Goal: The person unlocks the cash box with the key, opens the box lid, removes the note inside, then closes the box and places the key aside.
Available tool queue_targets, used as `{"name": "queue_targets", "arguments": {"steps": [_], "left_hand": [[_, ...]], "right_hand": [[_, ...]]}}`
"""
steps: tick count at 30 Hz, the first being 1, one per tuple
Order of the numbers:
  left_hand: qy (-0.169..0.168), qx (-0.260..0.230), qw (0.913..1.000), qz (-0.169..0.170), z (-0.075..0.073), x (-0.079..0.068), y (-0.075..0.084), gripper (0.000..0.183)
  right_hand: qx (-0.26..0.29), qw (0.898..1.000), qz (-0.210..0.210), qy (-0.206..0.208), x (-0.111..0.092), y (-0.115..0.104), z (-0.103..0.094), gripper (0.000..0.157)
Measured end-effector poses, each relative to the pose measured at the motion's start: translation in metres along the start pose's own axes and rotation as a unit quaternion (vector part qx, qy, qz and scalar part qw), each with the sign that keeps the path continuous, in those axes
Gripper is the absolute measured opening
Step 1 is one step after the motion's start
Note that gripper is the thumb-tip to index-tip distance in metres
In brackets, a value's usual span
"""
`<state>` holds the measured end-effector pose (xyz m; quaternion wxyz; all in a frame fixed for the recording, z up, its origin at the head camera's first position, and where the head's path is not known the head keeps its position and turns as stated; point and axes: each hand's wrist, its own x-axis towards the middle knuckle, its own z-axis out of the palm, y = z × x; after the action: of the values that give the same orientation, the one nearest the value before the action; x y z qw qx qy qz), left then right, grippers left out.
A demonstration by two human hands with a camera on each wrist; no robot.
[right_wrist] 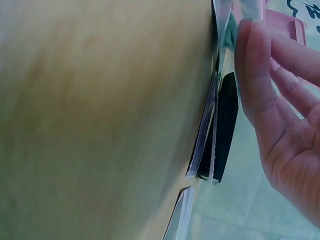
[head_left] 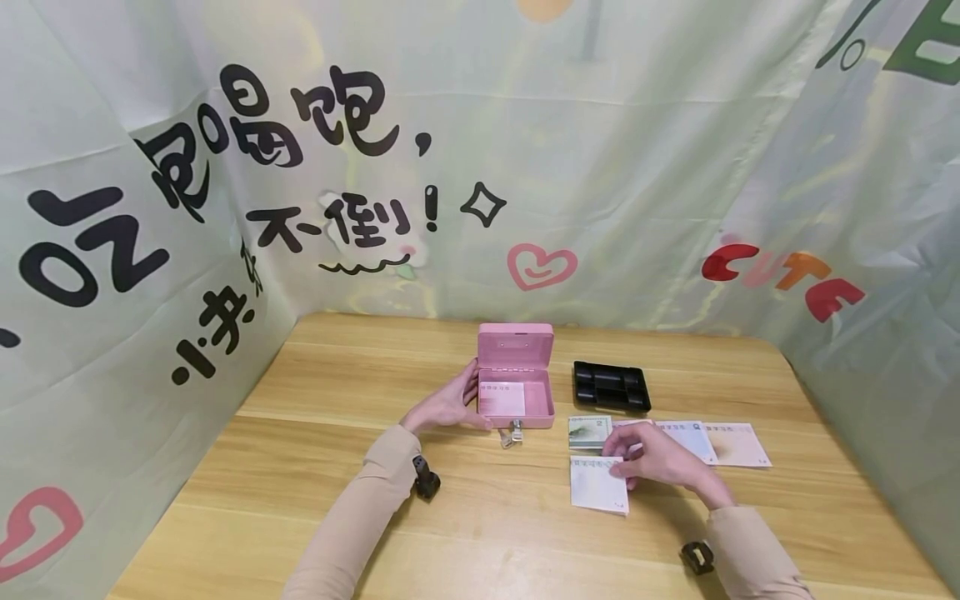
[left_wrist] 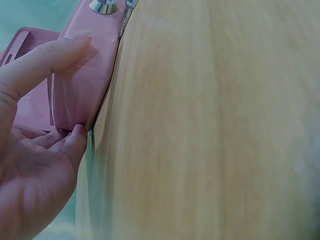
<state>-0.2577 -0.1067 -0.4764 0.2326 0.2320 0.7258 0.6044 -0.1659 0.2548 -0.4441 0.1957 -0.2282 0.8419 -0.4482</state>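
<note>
My left hand (head_left: 448,404) holds the left side of an open pink cash box (head_left: 540,412). In the left wrist view its thumb lies on the front wall and the fingers bend against the side. A reddish paper note (head_left: 504,402) lies inside, and keys (head_left: 507,440) hang at the silver lock (head_left: 517,428). My right hand (head_left: 660,454) pinches a pale, banknote-like paper note (head_left: 596,487) by its right edge. Behind that hand is a row of notes: a green one (head_left: 588,432), a partly hidden pinkish one, a blue one (head_left: 684,439) and a tan one (head_left: 738,444).
A black compartment tray (head_left: 611,387) sits right of the cash box, behind the notes. The wooden table (head_left: 337,375) meets printed cloth walls (head_left: 637,167) at the back and both sides. Dark wrist bands show on both sleeves.
</note>
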Motion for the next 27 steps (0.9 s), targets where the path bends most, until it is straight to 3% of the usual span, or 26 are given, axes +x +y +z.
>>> {"name": "queue_targets", "arguments": {"steps": [16,27], "left_hand": [[0.001,0.017,0.9998,0.004,-0.0001,-0.0004,0.0008,0.126],[0.002,0.008,0.9999,0.006,0.0001,0.0007,-0.0008,0.127]], "right_hand": [[-0.040,0.999,0.005,0.020,0.0026,-0.0012,0.0011,0.019],[-0.039,0.999,0.002,0.019,0.0028,0.0012,-0.0005,0.021]]}}
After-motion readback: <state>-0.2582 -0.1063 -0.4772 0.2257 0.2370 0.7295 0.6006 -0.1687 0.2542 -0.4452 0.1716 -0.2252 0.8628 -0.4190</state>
